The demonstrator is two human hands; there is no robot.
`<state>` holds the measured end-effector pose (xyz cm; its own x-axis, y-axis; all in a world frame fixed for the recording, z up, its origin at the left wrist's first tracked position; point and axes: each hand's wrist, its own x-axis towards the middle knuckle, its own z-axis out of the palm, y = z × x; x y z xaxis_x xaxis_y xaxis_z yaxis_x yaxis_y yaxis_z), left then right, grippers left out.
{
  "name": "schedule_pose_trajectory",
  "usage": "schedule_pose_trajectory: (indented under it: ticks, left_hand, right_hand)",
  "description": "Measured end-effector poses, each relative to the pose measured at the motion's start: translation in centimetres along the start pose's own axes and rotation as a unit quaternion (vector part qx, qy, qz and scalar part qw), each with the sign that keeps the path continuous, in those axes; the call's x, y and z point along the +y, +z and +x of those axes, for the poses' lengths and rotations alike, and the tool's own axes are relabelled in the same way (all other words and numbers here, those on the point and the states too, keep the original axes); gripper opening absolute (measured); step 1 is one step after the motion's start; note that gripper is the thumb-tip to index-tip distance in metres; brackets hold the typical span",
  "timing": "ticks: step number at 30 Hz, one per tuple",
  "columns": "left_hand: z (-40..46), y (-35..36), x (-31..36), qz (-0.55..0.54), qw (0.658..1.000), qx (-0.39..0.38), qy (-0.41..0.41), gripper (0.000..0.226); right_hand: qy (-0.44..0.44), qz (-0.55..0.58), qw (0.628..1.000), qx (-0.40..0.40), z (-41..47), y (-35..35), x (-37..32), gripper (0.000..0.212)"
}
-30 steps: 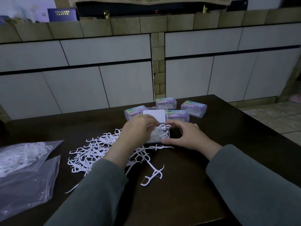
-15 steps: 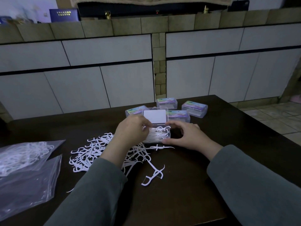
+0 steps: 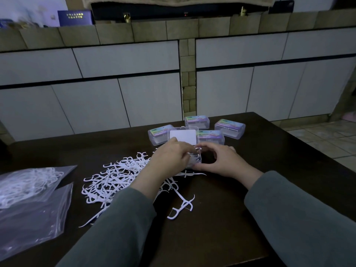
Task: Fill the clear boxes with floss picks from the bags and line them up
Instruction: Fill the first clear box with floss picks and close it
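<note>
A clear box [image 3: 198, 158] stands open mid-table with its lid [image 3: 184, 135] raised; white floss picks lie inside. My left hand [image 3: 169, 157] hangs over the box's left half, fingers curled down into it on some floss picks, hiding most of the contents. From the right, my right hand [image 3: 221, 160] grips the box, thumb at its front edge and fingers arched round the back. A loose pile of floss picks [image 3: 119, 178] spreads left of the box and under my left forearm. Two clear bags [image 3: 28, 182] lie at the far left, the upper one holding picks.
Several closed clear boxes with colourful labels [image 3: 230, 128] sit behind the open one. A few stray picks [image 3: 183, 207] lie near the front middle. The dark table [image 3: 269, 151] ends on the right above a tiled floor; white cabinets stand behind.
My left hand drew slightly left off the box, then moved right again and now covers most of it. My right hand stayed on the box's right side.
</note>
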<state>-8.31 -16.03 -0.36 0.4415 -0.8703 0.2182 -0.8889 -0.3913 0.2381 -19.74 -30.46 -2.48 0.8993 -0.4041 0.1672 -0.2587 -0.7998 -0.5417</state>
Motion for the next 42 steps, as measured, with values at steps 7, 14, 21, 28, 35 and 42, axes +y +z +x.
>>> schedule_pose_trajectory:
  ticks: [7,14,21,28,35,42]
  left_hand:
    - [-0.2,-0.3,0.0,0.006,1.0,0.018,-0.006,0.039]
    - [-0.1,-0.1,0.5,0.015,1.0,0.006,0.013,0.044]
    - [-0.4,-0.6,0.2,0.01,1.0,0.014,0.0,0.037]
    - [-1.7,-2.2,-3.0,0.037,0.989,0.117,-0.086,0.022]
    - [-2.1,-2.5,-3.2,-0.004,0.987,0.047,-0.155,0.013]
    - [-1.9,-2.2,-3.7,-0.029,0.982,0.114,-0.148,0.011]
  right_hand:
    - [0.0,-0.004,1.0,0.003,0.0,0.0,0.1,0.071]
    - [-0.002,0.0,1.0,0.007,0.0,0.1,0.0,0.074]
    - [-0.003,0.002,1.0,0.009,0.1,0.1,0.3,0.077]
    - [0.009,-0.003,1.0,0.009,0.2,0.2,0.2,0.077]
    - [0.01,-0.001,1.0,0.009,0.1,0.2,0.2,0.078]
    - [0.008,-0.002,1.0,0.007,0.1,0.1,0.2,0.077]
